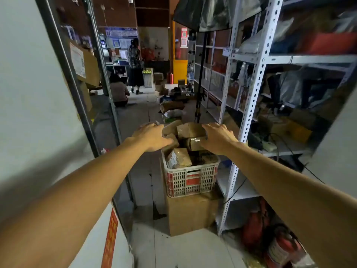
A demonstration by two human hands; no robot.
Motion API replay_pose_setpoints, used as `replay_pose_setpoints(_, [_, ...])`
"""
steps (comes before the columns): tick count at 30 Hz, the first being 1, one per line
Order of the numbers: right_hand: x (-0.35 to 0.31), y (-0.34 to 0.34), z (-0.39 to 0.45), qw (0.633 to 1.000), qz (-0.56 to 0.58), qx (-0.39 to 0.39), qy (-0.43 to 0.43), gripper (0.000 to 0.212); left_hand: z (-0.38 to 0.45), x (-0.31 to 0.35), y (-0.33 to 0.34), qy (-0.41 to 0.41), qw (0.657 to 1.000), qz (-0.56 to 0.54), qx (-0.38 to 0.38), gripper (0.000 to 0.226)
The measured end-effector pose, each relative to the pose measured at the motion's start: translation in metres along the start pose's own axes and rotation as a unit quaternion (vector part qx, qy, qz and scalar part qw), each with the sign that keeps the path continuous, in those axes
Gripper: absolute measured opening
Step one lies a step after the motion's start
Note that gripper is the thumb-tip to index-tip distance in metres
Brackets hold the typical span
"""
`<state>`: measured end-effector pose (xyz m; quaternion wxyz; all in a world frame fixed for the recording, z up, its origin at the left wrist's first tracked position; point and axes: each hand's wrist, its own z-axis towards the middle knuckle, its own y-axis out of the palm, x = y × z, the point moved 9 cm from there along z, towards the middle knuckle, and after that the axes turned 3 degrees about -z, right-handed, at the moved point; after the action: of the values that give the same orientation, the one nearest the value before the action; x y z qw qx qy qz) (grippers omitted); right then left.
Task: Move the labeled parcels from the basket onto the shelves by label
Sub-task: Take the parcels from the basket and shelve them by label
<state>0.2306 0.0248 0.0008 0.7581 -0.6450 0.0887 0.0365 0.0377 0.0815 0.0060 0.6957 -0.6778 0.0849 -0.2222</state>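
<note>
A white lattice basket (193, 182) stands on a cardboard box in the aisle. It is heaped with brown taped parcels, among them a labeled one (178, 158) at the near left and a small taped box (196, 143) on top. My left hand (151, 136) hovers over the pile's left side with its fingers stretched forward and holds nothing. My right hand (217, 138) is spread over the pile's right side, its thumb against the small taped box without gripping it. White metal shelves (251, 97) full of parcels stand just to the right.
The cardboard box (190, 213) under the basket blocks the middle of the narrow aisle. A dark-framed rack (81, 88) lines the left side. Loose parcels (172, 108) lie on the floor beyond. Two people (135, 66) are farther back. Red items (278, 246) sit low at the right.
</note>
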Motion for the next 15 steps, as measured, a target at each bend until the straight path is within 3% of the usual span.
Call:
replay_pose_setpoints(13, [0.074, 0.060, 0.099, 0.998, 0.017, -0.060, 0.027, 0.062, 0.120, 0.007, 0.062, -0.053, 0.996, -0.030, -0.069, 0.085])
replay_pose_setpoints(15, [0.077, 0.073, 0.126, 0.997, 0.026, -0.069, 0.028, 0.053, 0.142, 0.003, 0.071, -0.050, 0.995, -0.042, -0.073, 0.082])
